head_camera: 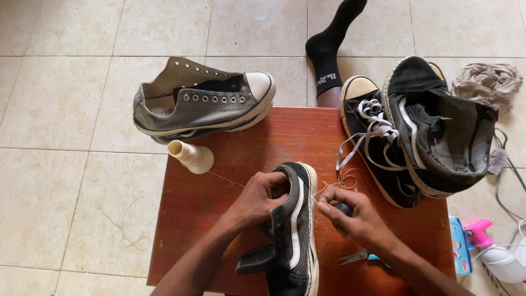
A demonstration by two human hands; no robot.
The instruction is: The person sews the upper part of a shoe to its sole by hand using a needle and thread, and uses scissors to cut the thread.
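Head view: a black shoe [293, 225] with a white side stripe lies on a red-brown table [219, 219], toe pointing away from the person. The left hand [262, 196] grips the shoe's upper near the toe, fingers curled together over its edge. The right hand [353, 216], just beside the shoe's sole, has its fingers pressed together around a dark tool handle [344, 208]; the tip is hidden. A thin thread [224, 180] runs from a cream spool [192, 157] at the table's left edge toward the hands. A grey sneaker [203, 101], unlaced, lies on its side partly over the table's far left corner. At the far right, a black laced sneaker [378, 148] and a black high shoe [444, 131] lean together. Small scissors [356, 256] lie by the right wrist. A black-socked foot [329, 49] rests on the tiled floor [60, 109] beyond the table.
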